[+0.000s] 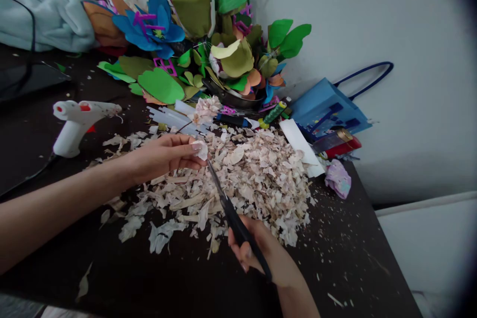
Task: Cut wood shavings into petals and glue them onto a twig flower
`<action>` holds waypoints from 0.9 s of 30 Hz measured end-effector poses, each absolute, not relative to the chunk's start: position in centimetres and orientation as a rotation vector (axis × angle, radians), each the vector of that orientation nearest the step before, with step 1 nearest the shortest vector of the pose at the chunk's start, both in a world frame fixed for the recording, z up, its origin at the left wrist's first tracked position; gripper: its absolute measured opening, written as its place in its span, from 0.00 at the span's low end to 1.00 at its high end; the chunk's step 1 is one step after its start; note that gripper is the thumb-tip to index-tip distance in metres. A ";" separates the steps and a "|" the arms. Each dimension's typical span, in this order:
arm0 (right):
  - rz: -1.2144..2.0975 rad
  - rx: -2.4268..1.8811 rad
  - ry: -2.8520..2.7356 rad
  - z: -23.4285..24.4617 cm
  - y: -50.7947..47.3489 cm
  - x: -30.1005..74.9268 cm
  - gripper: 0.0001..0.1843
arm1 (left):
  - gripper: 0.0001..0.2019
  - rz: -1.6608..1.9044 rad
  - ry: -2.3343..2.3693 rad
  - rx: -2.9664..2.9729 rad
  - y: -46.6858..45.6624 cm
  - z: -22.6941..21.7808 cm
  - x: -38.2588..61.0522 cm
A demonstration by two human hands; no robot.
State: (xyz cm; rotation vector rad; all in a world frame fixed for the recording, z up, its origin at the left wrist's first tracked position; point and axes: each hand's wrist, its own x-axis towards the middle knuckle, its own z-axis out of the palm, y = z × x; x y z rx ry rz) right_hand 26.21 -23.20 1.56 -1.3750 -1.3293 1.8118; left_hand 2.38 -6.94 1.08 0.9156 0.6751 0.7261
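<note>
My left hand (169, 153) pinches a small pale paper piece (201, 149) above a heap of pale paper scraps (261, 179) on the dark table (186, 283). My right hand (257, 251) grips black scissors (233, 213), whose blade tips reach up to the paper piece. A stemmed pale paper flower (205, 108) lies just beyond the left hand.
A white glue gun (76, 121) lies at the left, with clear glue sticks (169, 118) nearby. Colourful paper flowers and leaves (208, 39) crowd the back. A blue bag (326, 107), a white strip (300, 145) and a crumpled purple paper (338, 179) sit at the right, near the table's edge.
</note>
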 end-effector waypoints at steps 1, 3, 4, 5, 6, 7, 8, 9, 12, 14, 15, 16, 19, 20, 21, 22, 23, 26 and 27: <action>1.839 -1.370 -1.313 1.8 -23.1 26.2 0.35 | 0.08 0.701 0.670 0.922 -6.9 1.1 2.3; 1.886 -1.360 -1.301 2.1 -23.1 26.3 0.36 | 0.08 0.651 0.660 0.937 -6.7 1.2 2.1; 1.903 -1.357 -1.303 2.3 -23.0 26.4 0.36 | 0.08 0.632 0.653 0.942 -6.6 1.2 2.0; 1.911 -1.355 -1.311 2.3 -23.0 26.5 0.35 | 0.08 0.617 0.644 0.947 -6.5 1.2 2.0; 1.909 -1.353 -1.321 2.3 -23.0 26.7 0.35 | 0.08 0.607 0.635 0.951 -6.4 1.2 1.9; 1.906 -1.347 -1.329 2.2 -23.0 26.8 0.35 | 0.07 0.592 0.623 0.957 -6.4 1.2 1.8; 1.903 -1.340 -1.334 2.1 -23.1 27.0 0.34 | 0.07 0.574 0.614 0.964 -6.3 1.2 1.7; 1.901 -1.330 -1.336 1.9 -23.1 27.1 0.33 | 0.07 0.557 0.608 0.971 -6.2 1.2 1.6; 1.912 -1.319 -1.322 1.1 -23.3 27.6 0.29 | 0.06 0.515 0.591 0.982 -6.1 1.1 1.4; 1.934 -1.329 -1.312 0.8 -23.4 27.8 0.26 | 0.05 0.495 0.579 0.986 -6.1 1.1 1.3; 1.946 -1.336 -1.302 0.7 -23.5 27.9 0.24 | 0.04 0.484 0.580 0.989 -6.1 1.1 1.3; 1.962 -1.344 -1.288 0.7 -23.6 28.0 0.23 | 0.04 0.470 0.586 0.991 -6.1 1.1 1.2; 1.982 -1.365 -1.244 1.1 -23.8 28.1 0.24 | 0.04 0.430 0.625 0.984 -6.2 1.2 1.2; 1.983 -1.364 -1.243 1.3 -23.8 28.1 0.24 | 0.04 0.415 0.634 0.984 -6.2 1.2 1.1; 1.985 -1.357 -1.249 1.5 -23.8 28.1 0.23 | 0.04 0.404 0.639 0.990 -6.2 1.2 1.1; 1.985 -1.350 -1.260 1.6 -23.8 28.1 0.23 | 0.04 0.392 0.640 1.001 -6.1 1.2 1.1; 1.986 -1.342 -1.272 1.8 -23.7 28.0 0.22 | 0.04 0.384 0.638 1.017 -6.1 1.2 1.1; 1.996 -1.345 -1.289 2.1 -23.6 27.9 0.22 | 0.04 0.367 0.626 1.067 -6.0 1.0 1.0; 1.992 -1.359 -1.294 2.2 -23.5 27.8 0.21 | 0.04 0.357 0.625 1.079 -6.0 1.0 1.0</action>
